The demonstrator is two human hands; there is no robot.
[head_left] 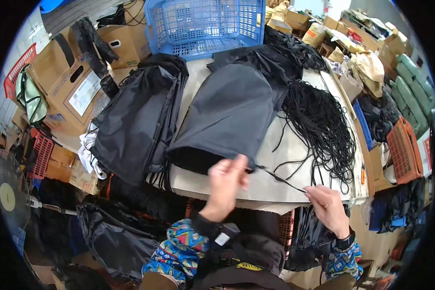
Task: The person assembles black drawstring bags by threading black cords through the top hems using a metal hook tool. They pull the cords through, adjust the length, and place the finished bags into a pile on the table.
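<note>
A black fabric bag (232, 106) lies flat on the pale table, its open mouth toward me. At the mouth's right corner, the closed fingers of my left hand (226, 186) grip the bag's edge; the fingertips are slightly blurred. From that corner a thin black cord (281, 179) runs out to the right, stretched nearly straight. My right hand (327, 207) pinches the cord's far end over the table's front edge. Right of the bag lies a tangled heap of loose black cords (319, 128).
More black bags (135, 116) are stacked at the left, with cords hanging off the front edge. Behind stands a blue plastic basket (205, 29). Cardboard boxes (65, 87) crowd the left, and an orange crate (404, 151) is at the right. An orange-handled tool (363, 174) lies at the table's right edge.
</note>
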